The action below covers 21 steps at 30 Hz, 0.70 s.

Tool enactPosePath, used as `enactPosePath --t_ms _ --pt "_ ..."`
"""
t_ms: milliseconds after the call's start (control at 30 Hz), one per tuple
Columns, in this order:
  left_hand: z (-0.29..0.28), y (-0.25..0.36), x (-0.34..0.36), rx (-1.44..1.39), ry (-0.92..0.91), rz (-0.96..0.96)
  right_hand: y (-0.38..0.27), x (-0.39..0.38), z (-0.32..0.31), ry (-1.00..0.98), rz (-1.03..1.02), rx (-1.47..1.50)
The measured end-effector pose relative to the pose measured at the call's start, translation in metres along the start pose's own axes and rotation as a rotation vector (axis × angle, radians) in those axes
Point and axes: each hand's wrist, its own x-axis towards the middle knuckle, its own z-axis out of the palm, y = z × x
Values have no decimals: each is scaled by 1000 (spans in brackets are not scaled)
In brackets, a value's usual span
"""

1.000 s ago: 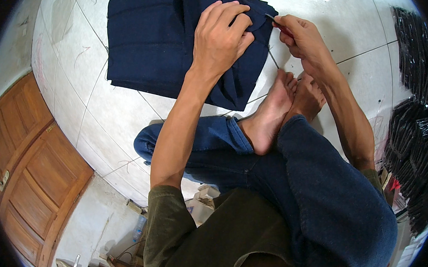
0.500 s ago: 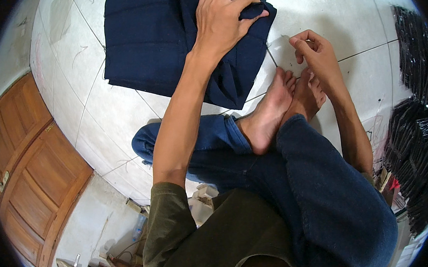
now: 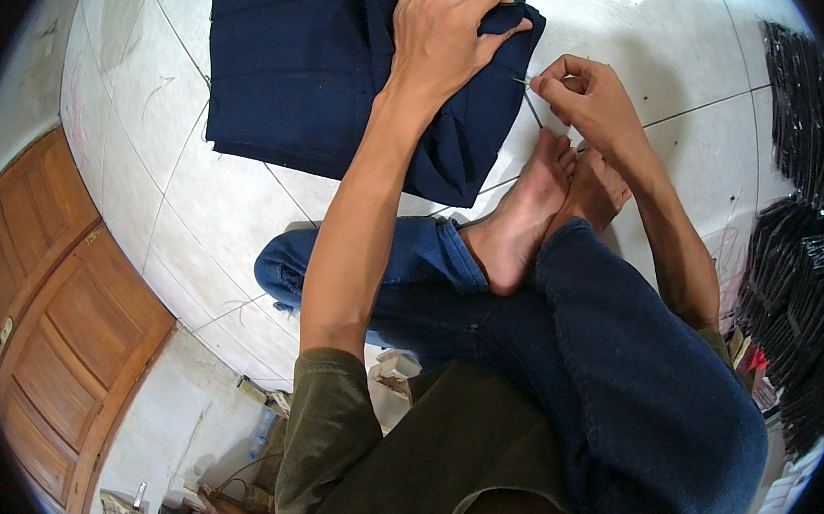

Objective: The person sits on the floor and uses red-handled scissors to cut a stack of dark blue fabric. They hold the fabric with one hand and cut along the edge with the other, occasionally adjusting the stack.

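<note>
The person sits on a tiled floor (image 3: 189, 206) with legs crossed and bare feet (image 3: 533, 215) out in front. A folded dark blue cloth (image 3: 313, 73) lies on the floor at the far side, a little left of centre.

The left hand (image 3: 444, 35) rests on the right corner of the cloth. Its fingers are curled and pinch the edge of the fabric, so this hand is closed on the cloth and keeps it in place. The right hand (image 3: 587, 101) is just beside that corner, on the right, above the feet. Its thumb and first fingers are pressed together on a thin needle (image 3: 522, 81), whose tip points left toward the cloth edge. Whether a thread runs from the needle is too fine to tell.

This looks like hand sewing at the corner of the cloth, at the point between two stitches: the needle is outside the fabric and close to it, not yet pushed in. The next move probably asks the right hand to bring the tip to the held edge with care, while the left hand keeps the fabric tight and its fingers out of the way of the point.

At the right edge lies a pile of black packets (image 3: 804, 258); a wooden door (image 3: 44, 321) is at the left.
</note>
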Motion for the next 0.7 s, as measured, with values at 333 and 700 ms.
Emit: enactPosePath --t_ms 333,700 --pt "0 -1 -1 6 -1 -3 -6 -2 -1 23 -13 -156" --pt "1 -1 -1 2 3 1 0 -1 8 73 -41 -81"
